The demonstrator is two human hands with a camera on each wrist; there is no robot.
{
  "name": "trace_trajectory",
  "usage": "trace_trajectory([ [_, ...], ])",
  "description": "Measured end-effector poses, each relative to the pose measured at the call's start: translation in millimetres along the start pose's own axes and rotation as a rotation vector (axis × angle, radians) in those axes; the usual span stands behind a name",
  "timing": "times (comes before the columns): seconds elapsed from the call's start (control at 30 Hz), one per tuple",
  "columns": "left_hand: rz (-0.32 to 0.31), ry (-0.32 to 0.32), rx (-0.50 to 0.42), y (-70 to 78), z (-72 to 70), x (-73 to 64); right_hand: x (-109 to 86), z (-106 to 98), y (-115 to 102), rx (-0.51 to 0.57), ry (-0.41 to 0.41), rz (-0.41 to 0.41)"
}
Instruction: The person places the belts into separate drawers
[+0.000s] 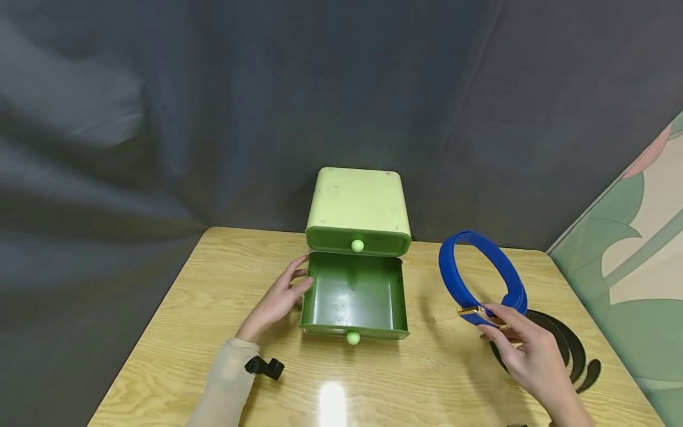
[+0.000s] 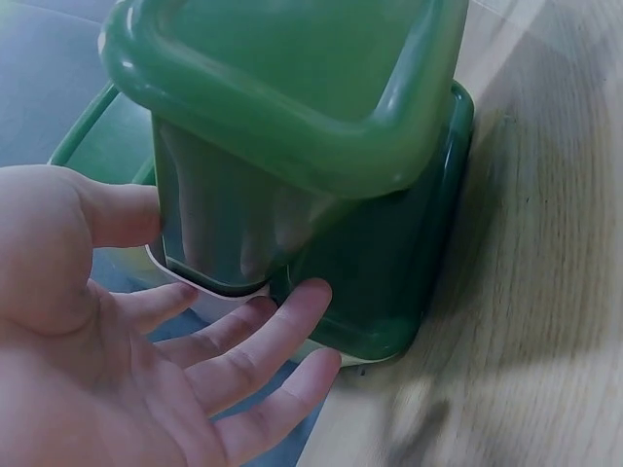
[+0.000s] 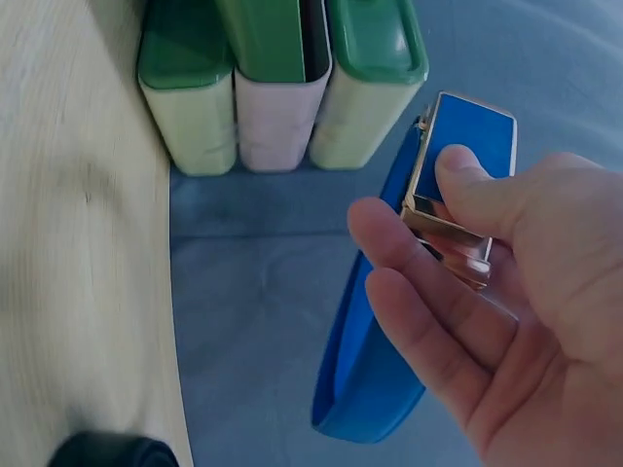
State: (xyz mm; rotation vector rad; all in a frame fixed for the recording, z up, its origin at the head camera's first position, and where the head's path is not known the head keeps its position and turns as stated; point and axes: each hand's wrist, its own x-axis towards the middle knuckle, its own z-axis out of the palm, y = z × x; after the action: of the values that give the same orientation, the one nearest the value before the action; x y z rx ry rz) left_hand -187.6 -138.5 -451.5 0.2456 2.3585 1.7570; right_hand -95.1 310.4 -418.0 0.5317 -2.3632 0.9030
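Observation:
My right hand (image 1: 525, 356) pinches a coiled blue belt (image 1: 453, 279) by its gold buckle (image 1: 469, 309), holding the loop up above the table. In the right wrist view the thumb presses the blue face of the buckle (image 3: 472, 136), and the belt loop (image 3: 365, 389) hangs beyond the fingers. Beside the pulled-out green drawer (image 1: 397, 296) is my left hand (image 1: 277, 302). Its thumb touches the drawer's side wall (image 2: 219, 209) in the left wrist view, while the other fingers are spread and loosely bent near it. The drawer holds nothing visible.
The light green drawer cabinet (image 1: 360, 198) stands at the table's back edge, its upper drawer (image 1: 325, 238) closed. A coiled dark belt (image 1: 573, 350) lies on the wooden table (image 1: 203, 308) at the right, partly behind my right hand. A dark curtain (image 1: 341, 89) hangs behind.

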Motion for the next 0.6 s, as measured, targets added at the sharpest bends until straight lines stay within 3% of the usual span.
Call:
trace_trajectory([
  [0.33,0.012,0.006,-0.011,1.3,-6.8,-1.2,-4.1,11.8,-13.0,0.025,-0.008,-0.022],
  [0.6,0.006,-0.006,-0.035,1.6,-1.7,0.3,-10.7,8.5,-20.7,0.007,-0.096,0.015],
])
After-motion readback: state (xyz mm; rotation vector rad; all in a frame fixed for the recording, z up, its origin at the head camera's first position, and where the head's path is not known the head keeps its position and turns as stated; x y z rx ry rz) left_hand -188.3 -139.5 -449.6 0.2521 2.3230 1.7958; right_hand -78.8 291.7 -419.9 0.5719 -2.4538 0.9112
